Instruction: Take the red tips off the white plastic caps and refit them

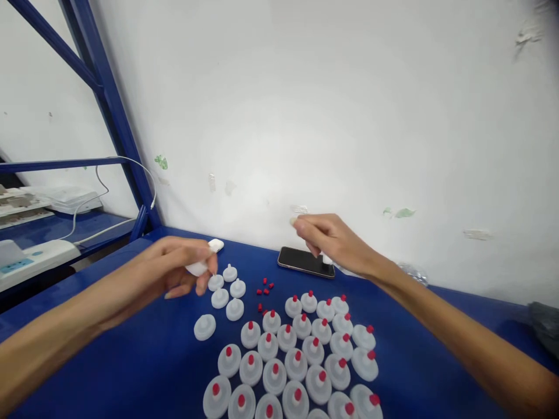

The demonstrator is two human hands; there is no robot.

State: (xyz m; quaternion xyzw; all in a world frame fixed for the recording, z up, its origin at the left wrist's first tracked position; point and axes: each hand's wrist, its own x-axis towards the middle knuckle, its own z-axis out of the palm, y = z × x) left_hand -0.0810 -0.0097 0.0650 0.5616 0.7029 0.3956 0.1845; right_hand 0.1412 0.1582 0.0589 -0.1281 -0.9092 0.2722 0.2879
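My left hand point(186, 265) is curled around a white plastic cap point(197, 268), held above the table with the fingertips at its edge. Under and beside it stand several white caps with bare nozzles point(219, 298). Raised over a dark phone point(305, 261), my right hand point(325, 235) has thumb and forefinger pinched together; whatever is between them is hidden. A small white thing point(327, 259) shows beneath this hand, and I cannot tell if it is held. Between the hands lie several loose small red tips point(265, 291).
Many white caps with red tips point(275, 375) fill the front middle of the blue table point(144, 361). At the wall lie a white oval object point(215, 245) and clear plastic point(414, 273). A blue frame point(116, 116), cables and a power strip point(37, 262) are at left; a dark bag point(544, 326) at right.
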